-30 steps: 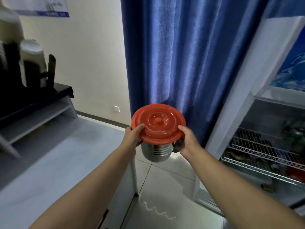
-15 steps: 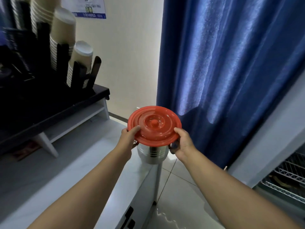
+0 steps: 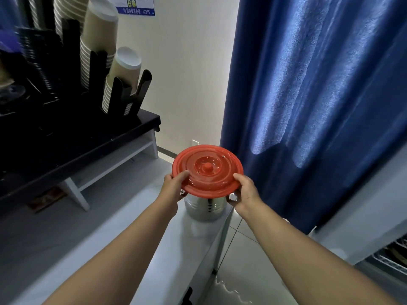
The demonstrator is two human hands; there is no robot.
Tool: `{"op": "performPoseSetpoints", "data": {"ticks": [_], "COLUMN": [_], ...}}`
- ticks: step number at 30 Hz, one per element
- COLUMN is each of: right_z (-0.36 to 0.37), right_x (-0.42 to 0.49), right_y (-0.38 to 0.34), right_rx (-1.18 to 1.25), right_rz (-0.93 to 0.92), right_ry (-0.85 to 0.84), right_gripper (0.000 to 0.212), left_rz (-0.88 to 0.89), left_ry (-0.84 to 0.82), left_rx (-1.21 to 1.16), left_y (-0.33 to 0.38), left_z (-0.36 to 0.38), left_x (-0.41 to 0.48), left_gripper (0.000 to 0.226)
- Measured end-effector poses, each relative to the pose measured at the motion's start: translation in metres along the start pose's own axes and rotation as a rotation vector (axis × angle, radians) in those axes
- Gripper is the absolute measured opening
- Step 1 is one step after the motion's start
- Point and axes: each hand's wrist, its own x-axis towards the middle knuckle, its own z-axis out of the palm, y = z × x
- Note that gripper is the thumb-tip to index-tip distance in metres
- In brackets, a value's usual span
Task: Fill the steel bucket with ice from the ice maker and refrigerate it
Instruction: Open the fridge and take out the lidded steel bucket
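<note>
A: Where's the bucket [image 3: 206, 208]?
B: Centre frame, at the counter's [image 3: 132, 238] end. Left hand [image 3: 172, 188] and right hand [image 3: 244, 192] clamp its 2 sides, thumbs on the lid [image 3: 207, 171].
A: Filled?
B: Lid hides that. Not yet in the fridge [image 3: 392, 258], lower right.

We see daylight glowing through the blue curtain [image 3: 308, 95] in pale patches, while the room stays dim and the cup rack [image 3: 55, 133] on the left sinks into near-black shadow. Soft glare lies on the red lid [image 3: 207, 170], thin highlights streak the steel bucket [image 3: 206, 208], and the white table [image 3: 77, 227] shines faintly. Lines bow toward our frame edges, and the far left is smeared with blur
</note>
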Motion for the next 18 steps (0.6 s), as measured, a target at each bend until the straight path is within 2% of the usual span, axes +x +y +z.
{"op": "performPoseSetpoints", "data": {"ticks": [10,13,15,18], "right_z": [-0.002,-0.006,-0.009,-0.012], "right_x": [0.005,0.005,0.006,0.003], "right_y": [-0.003,-0.004,-0.006,-0.011], "right_rx": [-0.045,-0.065,-0.077,-0.118], "right_rz": [-0.001,-0.001,0.002,-0.026], "right_ry": [-0.039,-0.066,-0.073,-0.06], "right_gripper": [0.03,0.02,0.016,0.03], "left_rz": [0.024,0.081,0.105,0.135], "left_ry": [0.011,0.038,0.068,0.203], "left_rx": [0.053,0.103,0.13,0.275], "left_y": [0.0,0.001,0.001,0.004], "left_z": [-0.001,0.0,0.001,0.003], "left_x": [0.008,0.007,0.006,0.006], "left_gripper": [0.039,0.035,0.04,0.063]}}
